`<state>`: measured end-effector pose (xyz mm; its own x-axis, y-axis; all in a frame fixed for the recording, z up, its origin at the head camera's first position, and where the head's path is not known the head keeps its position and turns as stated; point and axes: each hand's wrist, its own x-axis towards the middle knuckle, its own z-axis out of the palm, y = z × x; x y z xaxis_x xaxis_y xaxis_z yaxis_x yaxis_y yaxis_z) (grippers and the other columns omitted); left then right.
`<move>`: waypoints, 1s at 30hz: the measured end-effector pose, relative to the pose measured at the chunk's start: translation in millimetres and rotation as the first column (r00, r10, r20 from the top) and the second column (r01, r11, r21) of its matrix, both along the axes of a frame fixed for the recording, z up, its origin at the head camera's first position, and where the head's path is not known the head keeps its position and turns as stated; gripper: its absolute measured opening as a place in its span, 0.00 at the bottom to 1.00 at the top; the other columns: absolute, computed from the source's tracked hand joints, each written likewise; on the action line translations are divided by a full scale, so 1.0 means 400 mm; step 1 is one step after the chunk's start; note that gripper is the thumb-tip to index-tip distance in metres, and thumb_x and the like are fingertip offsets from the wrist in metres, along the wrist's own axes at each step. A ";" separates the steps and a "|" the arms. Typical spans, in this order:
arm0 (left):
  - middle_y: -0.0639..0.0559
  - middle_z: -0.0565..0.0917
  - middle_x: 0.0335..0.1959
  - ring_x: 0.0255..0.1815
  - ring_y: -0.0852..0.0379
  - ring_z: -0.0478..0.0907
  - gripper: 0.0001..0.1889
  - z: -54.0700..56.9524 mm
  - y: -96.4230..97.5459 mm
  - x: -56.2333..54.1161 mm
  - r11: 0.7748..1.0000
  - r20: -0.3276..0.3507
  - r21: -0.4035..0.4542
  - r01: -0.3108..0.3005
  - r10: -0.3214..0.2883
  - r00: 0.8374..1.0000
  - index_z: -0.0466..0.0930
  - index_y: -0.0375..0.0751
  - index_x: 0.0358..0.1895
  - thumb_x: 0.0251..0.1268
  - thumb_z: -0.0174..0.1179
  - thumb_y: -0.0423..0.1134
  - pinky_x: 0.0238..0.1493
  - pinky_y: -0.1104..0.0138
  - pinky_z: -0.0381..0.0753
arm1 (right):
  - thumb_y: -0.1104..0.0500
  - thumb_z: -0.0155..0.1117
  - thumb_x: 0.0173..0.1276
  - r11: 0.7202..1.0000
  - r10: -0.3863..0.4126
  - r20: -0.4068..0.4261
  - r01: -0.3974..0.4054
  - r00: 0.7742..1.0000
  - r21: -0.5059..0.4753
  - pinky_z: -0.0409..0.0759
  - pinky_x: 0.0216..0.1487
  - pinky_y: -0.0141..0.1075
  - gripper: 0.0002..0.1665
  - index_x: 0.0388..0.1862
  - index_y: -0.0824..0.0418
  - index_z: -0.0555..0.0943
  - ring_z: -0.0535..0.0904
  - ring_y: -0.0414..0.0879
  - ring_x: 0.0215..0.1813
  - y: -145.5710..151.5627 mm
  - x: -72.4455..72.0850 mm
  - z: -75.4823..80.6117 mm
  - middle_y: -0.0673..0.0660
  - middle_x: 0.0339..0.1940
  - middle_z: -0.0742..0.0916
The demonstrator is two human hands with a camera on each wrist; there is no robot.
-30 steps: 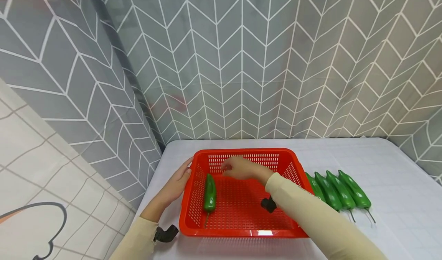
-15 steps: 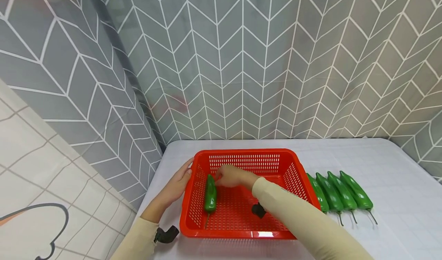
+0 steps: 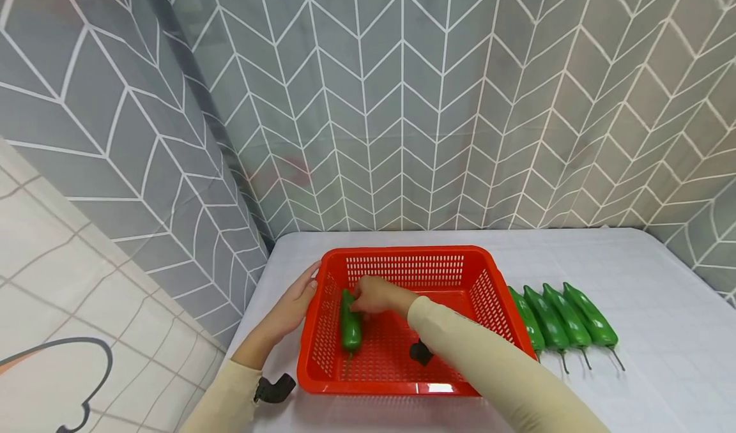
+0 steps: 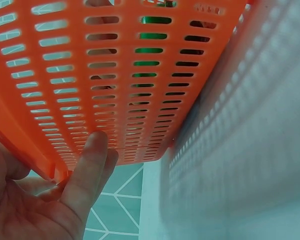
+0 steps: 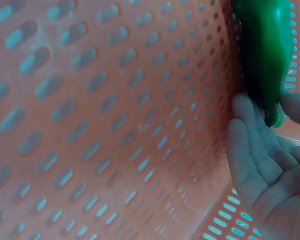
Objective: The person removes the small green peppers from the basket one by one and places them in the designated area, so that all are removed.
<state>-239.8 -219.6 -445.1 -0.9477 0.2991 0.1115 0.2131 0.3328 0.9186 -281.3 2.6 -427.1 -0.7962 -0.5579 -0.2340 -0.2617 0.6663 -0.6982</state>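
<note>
A red perforated plastic basket (image 3: 397,388) stands on the white-covered table. My left hand (image 3: 292,305) rests against its left side, fingers fairly straight along the outer wall and rim. In the left wrist view, a finger of the left hand (image 4: 45,210) lies against the slotted wall. Inside the basket, my right hand (image 3: 374,294) pinches a green chili pepper (image 3: 351,334) near its narrow tip, by the left wall. In the right wrist view, the right hand's (image 5: 275,170) thumb and fingers are on either side of the pepper (image 5: 266,47).
Several more green peppers (image 3: 569,321) lie side by side on the table (image 3: 661,292), right of the basket. A grey chevron-patterned curtain (image 3: 402,101) hangs behind. White tile-patterned cloth (image 3: 86,280) slopes at the left.
My right hand has moved left across the basket and taken hold of the pepper's tip. The pepper has shifted slightly, and less of its stem shows. My left hand stays put.
</note>
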 end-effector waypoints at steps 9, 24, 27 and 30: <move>0.34 0.69 0.72 0.64 0.39 0.76 0.28 0.005 0.006 0.005 1.000 0.007 -0.006 -0.010 0.010 1.000 0.50 0.39 0.81 0.85 0.41 0.39 0.67 0.47 0.70 | 0.65 0.68 0.69 0.999 -0.053 0.043 0.053 0.998 -0.009 0.87 0.33 0.38 0.06 0.41 0.69 0.85 0.85 0.48 0.27 -0.005 0.004 0.001 0.56 0.27 0.85; 0.33 0.70 0.71 0.65 0.39 0.75 0.28 0.005 0.007 0.003 1.000 0.008 -0.009 -0.027 0.027 1.000 0.50 0.38 0.81 0.85 0.42 0.39 0.68 0.45 0.69 | 0.67 0.67 0.69 0.998 -0.056 0.057 0.058 0.997 -0.032 0.88 0.33 0.40 0.12 0.49 0.72 0.83 0.86 0.50 0.29 0.025 -0.007 0.024 0.57 0.31 0.85; 0.33 0.70 0.71 0.65 0.39 0.75 0.28 0.005 0.007 0.005 0.999 0.002 -0.015 -0.029 0.029 1.000 0.50 0.38 0.81 0.85 0.42 0.39 0.68 0.45 0.69 | 0.66 0.67 0.69 0.998 -0.049 0.055 0.051 0.997 -0.042 0.88 0.34 0.40 0.13 0.50 0.73 0.83 0.87 0.51 0.30 0.033 -0.005 0.032 0.57 0.31 0.85; 0.33 0.71 0.70 0.64 0.39 0.76 0.28 0.006 0.008 0.005 1.000 0.003 -0.014 -0.023 0.023 1.000 0.50 0.38 0.81 0.85 0.42 0.39 0.67 0.46 0.71 | 0.66 0.67 0.70 0.997 -0.039 0.048 0.042 0.998 -0.057 0.88 0.35 0.40 0.14 0.51 0.73 0.83 0.86 0.50 0.30 0.045 -0.002 0.040 0.57 0.33 0.85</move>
<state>-237.8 -216.6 -442.6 -0.9546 0.2788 0.1048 0.2026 0.3500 0.9146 -282.2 20.8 -411.0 -0.8074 -0.5393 -0.2394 -0.2018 0.6337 -0.7468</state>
